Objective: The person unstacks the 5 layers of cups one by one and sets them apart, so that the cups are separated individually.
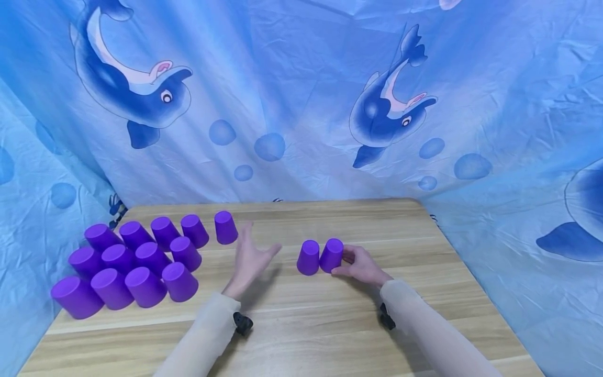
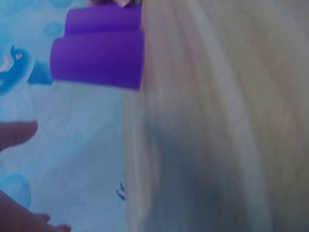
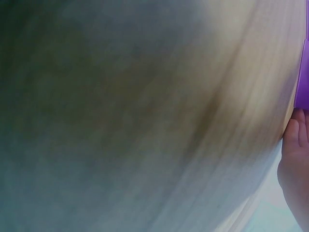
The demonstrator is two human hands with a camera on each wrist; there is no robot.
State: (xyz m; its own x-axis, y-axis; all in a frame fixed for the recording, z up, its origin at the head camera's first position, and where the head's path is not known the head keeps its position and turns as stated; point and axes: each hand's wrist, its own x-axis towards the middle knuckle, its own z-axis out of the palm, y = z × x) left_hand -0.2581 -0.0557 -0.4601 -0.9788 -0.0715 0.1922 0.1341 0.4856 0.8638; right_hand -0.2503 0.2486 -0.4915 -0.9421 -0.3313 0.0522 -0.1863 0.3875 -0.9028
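Two upside-down purple cups stand side by side at the middle of the table. My right hand [image 1: 360,264] grips the right one [image 1: 332,255] low on its side, thumb at the front and fingers curled behind. The left cup of the pair [image 1: 308,257] stands close against it. My left hand [image 1: 252,260] is over the table with thumb and fingers spread, holding nothing. Just left of its fingertips stands a lone purple cup [image 1: 226,228]. The left wrist view shows the paired cups [image 2: 99,59] beyond my spread fingers. In the right wrist view, only part of the gripped cup [image 3: 302,79] appears.
Several more upside-down purple cups [image 1: 151,259] stand in rows on the left side of the wooden table [image 1: 301,324]. Behind and beside the table hangs a blue cloth [image 1: 301,94] with dolphins and bubbles. The table's far edge runs close to its back.
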